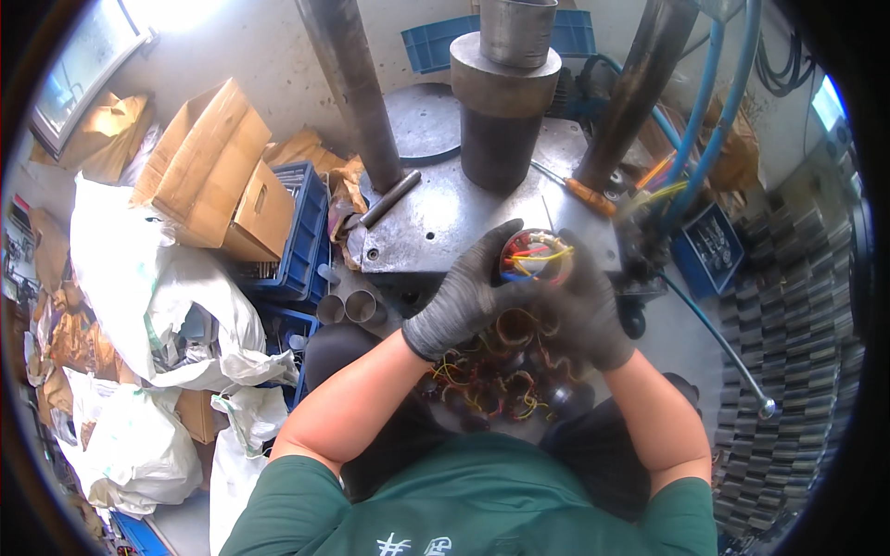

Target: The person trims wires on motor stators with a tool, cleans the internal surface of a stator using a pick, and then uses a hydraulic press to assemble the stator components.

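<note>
Between my two gloved hands is a round motor stator (538, 263) with red, yellow, blue and white wires bunched in its open top. My left hand (456, 301), in a grey glove, wraps the stator's left side, thumb along its edge. On its right side my right hand (590, 310) closes round it, somewhat smeared by motion. The stator is at the front edge of a metal press table (436, 227). Below my hands, between my legs, lie several more wound stators (519, 375) with loose coloured wires, partly hidden by my gloves.
A thick steel cylinder (503, 139) stands on the table between two posts (357, 102). A metal rod (390, 199) and an orange-handled screwdriver (591, 196) lie there. Left are blue crates (311, 213), cardboard boxes (209, 167) and white sacks (130, 278). Stacked metal rings (779, 371) line the right.
</note>
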A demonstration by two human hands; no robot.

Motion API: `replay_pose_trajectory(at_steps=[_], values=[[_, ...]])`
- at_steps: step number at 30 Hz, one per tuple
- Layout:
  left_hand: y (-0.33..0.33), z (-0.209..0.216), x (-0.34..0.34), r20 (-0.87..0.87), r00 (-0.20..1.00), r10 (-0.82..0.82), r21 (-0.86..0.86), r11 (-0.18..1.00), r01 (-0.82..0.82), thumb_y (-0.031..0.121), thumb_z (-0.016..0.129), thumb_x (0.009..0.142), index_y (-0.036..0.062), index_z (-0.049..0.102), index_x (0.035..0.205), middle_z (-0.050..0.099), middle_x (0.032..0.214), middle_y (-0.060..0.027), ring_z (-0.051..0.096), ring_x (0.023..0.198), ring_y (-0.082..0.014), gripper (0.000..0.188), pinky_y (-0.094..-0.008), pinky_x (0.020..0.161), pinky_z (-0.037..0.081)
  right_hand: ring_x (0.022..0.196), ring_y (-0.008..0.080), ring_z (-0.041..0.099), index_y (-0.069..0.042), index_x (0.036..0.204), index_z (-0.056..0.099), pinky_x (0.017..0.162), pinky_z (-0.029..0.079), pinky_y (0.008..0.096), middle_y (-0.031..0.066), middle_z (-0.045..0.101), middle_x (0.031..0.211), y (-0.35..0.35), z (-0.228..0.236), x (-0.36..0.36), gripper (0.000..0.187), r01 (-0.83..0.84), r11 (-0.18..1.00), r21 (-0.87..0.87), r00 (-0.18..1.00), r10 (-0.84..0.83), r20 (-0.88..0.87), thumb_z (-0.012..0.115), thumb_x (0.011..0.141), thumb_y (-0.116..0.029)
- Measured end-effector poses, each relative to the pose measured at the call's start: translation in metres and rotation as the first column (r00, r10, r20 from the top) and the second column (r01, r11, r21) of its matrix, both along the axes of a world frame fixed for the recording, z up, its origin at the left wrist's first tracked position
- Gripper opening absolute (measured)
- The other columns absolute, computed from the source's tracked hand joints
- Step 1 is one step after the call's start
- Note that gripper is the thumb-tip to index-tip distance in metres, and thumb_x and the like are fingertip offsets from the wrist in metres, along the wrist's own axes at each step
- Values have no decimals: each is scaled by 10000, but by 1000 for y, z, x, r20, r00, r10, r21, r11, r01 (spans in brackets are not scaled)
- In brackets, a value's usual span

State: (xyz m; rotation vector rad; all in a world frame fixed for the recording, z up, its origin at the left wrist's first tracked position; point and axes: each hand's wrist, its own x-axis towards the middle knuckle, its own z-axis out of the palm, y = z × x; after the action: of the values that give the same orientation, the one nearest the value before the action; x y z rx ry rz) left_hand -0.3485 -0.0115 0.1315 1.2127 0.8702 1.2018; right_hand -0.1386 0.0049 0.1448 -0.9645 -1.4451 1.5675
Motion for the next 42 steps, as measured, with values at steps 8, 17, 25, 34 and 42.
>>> replay_pose_trajectory(at_steps=[8, 17, 25, 34, 42], values=[[-7, 8, -1, -68, 989, -129, 107, 985, 136, 99, 878, 893, 13, 326, 1654, 572, 1509, -152, 558, 1395, -218, 944, -388, 1204, 459, 1298, 223, 636, 0, 1589, 390, 1106, 550, 379, 142, 604, 1458, 6, -27, 11, 734, 47, 976, 212, 995, -28, -92, 796, 983, -81], [-3, -4, 4, -558, 805, 202, 460, 883, 97, 63, 940, 766, 44, 351, 1636, 529, 1474, -157, 590, 1356, -260, 1051, -388, 1184, 497, 1178, 186, 683, 17, 1452, 529, 1036, 574, 354, 124, 704, 1268, 17, -25, 11, 589, 71, 986, 152, 988, -90, 126, 799, 940, -94], [1, -16, 4, -485, 851, 201, 440, 897, 39, 122, 1003, 681, 65, 407, 1589, 557, 1439, -156, 616, 1323, -280, 1088, -397, 1172, 510, 1257, 192, 647, 12, 1533, 455, 1084, 544, 355, 111, 662, 1358, 11, 2, 14, 734, -86, 994, -69, 993, 79, -92, 845, 930, -139], [3, -1, 8, -462, 726, 509, 829, 539, 150, 21, 876, 650, 95, 596, 1435, 637, 1413, -145, 655, 1205, -380, 837, -489, 1005, 559, 1161, 178, 659, -11, 1475, 517, 1019, 570, 353, 111, 675, 1279, 8, 3, 14, 753, -43, 963, 265, 986, -2, 168, 913, 842, -106], [1, -5, 14, -435, 766, 473, 825, 550, 129, 22, 919, 637, 114, 544, 1499, 599, 1434, -170, 622, 1261, -378, 945, -482, 1049, 551, 1074, 255, 722, 16, 1364, 592, 936, 588, 390, 207, 712, 1177, 7, 7, 6, 607, 51, 872, 487, 917, -234, 323, 817, 802, -34]])
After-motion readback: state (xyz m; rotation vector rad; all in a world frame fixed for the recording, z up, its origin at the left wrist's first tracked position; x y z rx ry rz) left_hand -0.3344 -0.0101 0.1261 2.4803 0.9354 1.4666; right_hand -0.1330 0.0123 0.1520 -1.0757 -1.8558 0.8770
